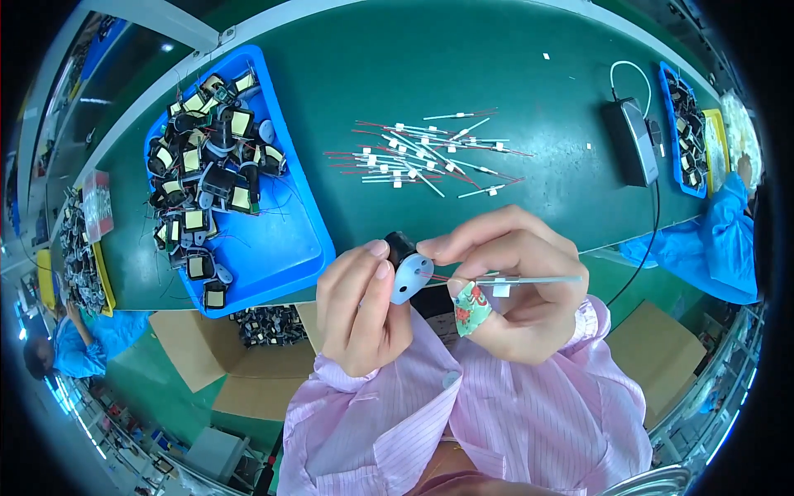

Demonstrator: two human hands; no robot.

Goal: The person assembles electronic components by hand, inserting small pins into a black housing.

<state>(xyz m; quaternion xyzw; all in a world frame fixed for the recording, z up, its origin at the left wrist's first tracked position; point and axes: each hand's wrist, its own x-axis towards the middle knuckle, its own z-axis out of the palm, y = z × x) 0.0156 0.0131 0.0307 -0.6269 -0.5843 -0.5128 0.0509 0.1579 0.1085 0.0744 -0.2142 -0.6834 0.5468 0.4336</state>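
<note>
Between the fingers of my left hand (356,314) is a small black part with a light grey, oval end plate (413,279) that has holes in it. My right hand (529,289) is closed on a thin pale tube (546,280) with red wires and a small white tag. The red wires run from my right fingertips to a hole in the grey plate; whether they pass into it I cannot tell. My right index fingertip is close to the black part's top edge. A printed green bandage (471,309) wraps my right thumb.
Beyond my hands, many similar tagged tubes (422,157) lie on the green table (513,83). At left stands a blue tray (289,240) of black parts with loose wires. A black box-shaped device (630,142) with cables sits at right. Below the table edge is an open cardboard box (265,380).
</note>
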